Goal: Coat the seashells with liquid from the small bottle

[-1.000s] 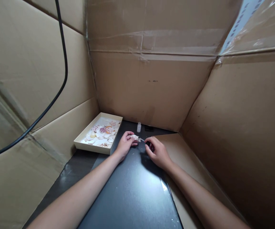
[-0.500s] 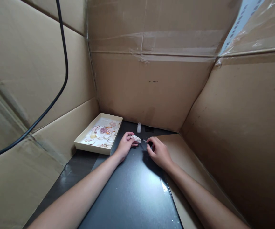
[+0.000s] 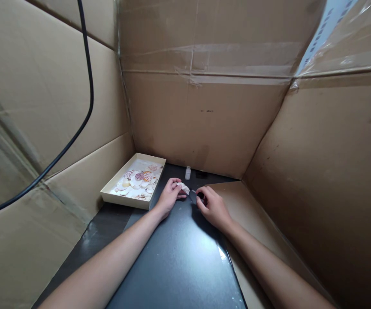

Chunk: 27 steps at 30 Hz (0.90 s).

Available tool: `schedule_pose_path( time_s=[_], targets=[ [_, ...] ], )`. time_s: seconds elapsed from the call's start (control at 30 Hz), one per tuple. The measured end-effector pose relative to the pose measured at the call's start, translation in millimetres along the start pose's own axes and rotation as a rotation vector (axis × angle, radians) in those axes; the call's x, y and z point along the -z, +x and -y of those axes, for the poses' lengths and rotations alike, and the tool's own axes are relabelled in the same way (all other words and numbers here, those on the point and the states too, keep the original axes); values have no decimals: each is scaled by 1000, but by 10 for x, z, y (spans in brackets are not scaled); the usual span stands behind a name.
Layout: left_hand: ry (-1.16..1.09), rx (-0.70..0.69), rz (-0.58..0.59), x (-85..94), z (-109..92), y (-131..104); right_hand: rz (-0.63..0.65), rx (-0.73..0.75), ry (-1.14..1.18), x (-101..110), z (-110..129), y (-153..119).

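Okay, head view: left hand [image 3: 168, 199] has thumb and fingers pinching a pale, rough-looking piece [image 3: 184, 188], over the dark tabletop [image 3: 172, 262]. Right hand [image 3: 215, 207] is curled, pinching a small dark object [image 3: 200, 195], mostly hidden by the fingers. A thin stem [image 3: 193, 191] sticks out from it toward the pale piece; can't tell if the tip touches. Hands are near each other, apart, at about the same height in view.

Small clear bottle [image 3: 188, 173] stands upright just beyond the pale piece, near the back cardboard wall [image 3: 204, 124]. Flat dark patch [image 3: 201, 175] right of it, too dim to identify. Shallow cream tray [image 3: 124, 201] sits left of the left hand, shells showing inside. Cardboard sheet [image 3: 246, 206] lies under the right forearm. Black cable [image 3: 91, 86] hangs along the left side.
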<state>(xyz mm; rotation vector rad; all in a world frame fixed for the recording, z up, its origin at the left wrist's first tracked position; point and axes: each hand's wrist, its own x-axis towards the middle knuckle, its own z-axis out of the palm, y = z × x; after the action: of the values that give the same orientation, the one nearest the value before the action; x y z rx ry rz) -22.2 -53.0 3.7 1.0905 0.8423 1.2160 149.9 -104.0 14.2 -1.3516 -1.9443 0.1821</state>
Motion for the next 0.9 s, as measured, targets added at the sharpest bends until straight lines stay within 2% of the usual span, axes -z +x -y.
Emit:
schedule_pose_path(
  time_s=[0.1,0.23,0.37,0.5,0.63,0.8,0.9],
  targets=[
    [11,-8,5,-7,-1,-2,-14,11,36,0,1,2],
    [23,-15,-9,-12,1,-2,53,47,53,4,13,0],
    [32,-7,-5,-8,-2,-2,9,33,51,12,19,-5],
    [2,19,6,0,-7,1,50,69,68,10,22,-8],
    [-11,42,26,2,-14,3,6,29,47,8,19,-7],
    [16,27,36,-3,-27,-9,47,60,57,7,23,-10],
    [34,20,42,3,-24,-13,7,34,45,8,27,-11]
  ],
)
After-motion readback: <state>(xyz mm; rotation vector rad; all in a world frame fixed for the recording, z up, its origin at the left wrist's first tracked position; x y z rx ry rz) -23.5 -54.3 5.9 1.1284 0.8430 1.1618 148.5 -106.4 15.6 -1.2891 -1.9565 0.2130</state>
